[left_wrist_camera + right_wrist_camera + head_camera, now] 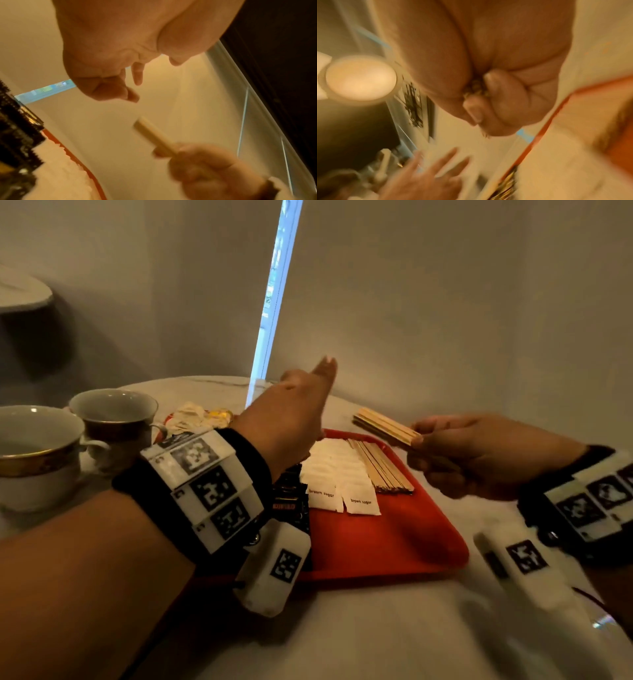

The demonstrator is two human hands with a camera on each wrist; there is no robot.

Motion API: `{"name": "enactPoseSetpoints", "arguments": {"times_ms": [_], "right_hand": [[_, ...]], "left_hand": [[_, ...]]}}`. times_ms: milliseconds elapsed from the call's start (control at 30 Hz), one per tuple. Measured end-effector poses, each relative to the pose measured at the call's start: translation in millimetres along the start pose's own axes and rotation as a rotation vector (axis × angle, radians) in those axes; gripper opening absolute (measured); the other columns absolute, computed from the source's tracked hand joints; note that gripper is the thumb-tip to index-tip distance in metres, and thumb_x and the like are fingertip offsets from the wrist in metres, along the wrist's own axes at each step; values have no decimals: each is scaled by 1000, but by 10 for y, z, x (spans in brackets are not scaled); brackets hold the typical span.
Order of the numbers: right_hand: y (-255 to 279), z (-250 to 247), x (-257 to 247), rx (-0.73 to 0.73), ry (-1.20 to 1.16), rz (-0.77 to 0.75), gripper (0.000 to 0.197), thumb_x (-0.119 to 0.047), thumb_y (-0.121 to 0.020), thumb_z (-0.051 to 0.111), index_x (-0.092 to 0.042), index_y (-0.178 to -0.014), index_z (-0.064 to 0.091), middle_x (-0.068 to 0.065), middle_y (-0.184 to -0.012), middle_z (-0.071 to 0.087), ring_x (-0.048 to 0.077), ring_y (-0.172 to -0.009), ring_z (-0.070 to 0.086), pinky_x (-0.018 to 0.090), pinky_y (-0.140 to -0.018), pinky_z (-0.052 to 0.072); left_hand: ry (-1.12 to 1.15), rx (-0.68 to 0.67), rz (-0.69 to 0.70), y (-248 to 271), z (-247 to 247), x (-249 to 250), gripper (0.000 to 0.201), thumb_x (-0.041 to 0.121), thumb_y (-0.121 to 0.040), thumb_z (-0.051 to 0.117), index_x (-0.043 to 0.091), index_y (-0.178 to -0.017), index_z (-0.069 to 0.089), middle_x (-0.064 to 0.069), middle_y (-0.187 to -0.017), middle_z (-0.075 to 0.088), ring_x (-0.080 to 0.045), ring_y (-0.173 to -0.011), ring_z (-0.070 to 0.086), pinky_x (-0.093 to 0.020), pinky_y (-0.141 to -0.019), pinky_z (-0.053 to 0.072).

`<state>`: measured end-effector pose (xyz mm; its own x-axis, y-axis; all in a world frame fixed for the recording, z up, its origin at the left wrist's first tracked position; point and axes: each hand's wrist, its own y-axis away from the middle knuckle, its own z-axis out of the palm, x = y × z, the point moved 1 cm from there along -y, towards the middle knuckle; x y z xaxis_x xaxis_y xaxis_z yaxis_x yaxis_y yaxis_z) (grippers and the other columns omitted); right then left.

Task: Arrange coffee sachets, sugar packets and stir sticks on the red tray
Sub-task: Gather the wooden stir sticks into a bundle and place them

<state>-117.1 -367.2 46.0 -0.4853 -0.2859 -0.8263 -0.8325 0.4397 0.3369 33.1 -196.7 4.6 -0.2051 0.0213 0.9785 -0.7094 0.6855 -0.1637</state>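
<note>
A red tray point(394, 546) lies on the white table. On it lie dark coffee sachets point(291, 498) at the left, white brown-sugar packets point(337, 474) in the middle and a row of wooden stir sticks point(385, 469) to their right. My right hand point(455, 453) hovers just past the tray's far right edge and grips a bundle of stir sticks point(387, 426) by one end; the bundle point(152, 134) points left. My left hand point(301, 405) is raised over the tray's far left part, fingers extended and relaxed, holding nothing. The right wrist view is blurred.
Two white cups with gold rims point(41, 453) point(114, 419) stand at the table's left. Crumpled wrappers point(197, 416) lie behind the tray's far left corner. A wall with a bright vertical strip point(274, 296) rises close behind the table. The tray's near half is bare.
</note>
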Motion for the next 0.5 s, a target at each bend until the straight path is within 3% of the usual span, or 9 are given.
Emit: {"name": "enactPoseSetpoints", "arguments": {"times_ms": [133,300,400,500], "right_hand": [[-545,-216,154,335,506,149,17,-19,-103,49,-15,-115,61,9,-86,61,16,-62,53,27,-53,46],[-1038,-148,229,323,935,232,25,-20,-101,47,-7,-112,64,12,-99,71,27,-78,66,36,-69,57],[-1223,-76,215,337,1180,221,30,-24,-101,49,-5,-119,63,8,-100,68,23,-86,65,31,-64,54],[-1378,-89,262,339,1211,227,26,-20,-96,58,-5,-116,67,9,-100,64,27,-94,65,32,-73,49]], "left_hand": [[267,44,-131,4,-28,35,59,70,-96,32,24,-122,59,-5,-110,64,-21,-89,63,-38,-72,46],[273,13,-114,-2,23,10,60,68,-97,30,21,-121,59,-5,-107,64,-18,-79,60,-35,-66,42],[278,19,-123,-20,37,-9,59,67,-98,29,20,-117,59,-6,-104,64,-18,-77,59,-33,-62,42],[269,21,-131,-46,29,-29,60,67,-98,28,20,-115,60,-5,-103,65,-18,-77,59,-33,-62,42]]}}
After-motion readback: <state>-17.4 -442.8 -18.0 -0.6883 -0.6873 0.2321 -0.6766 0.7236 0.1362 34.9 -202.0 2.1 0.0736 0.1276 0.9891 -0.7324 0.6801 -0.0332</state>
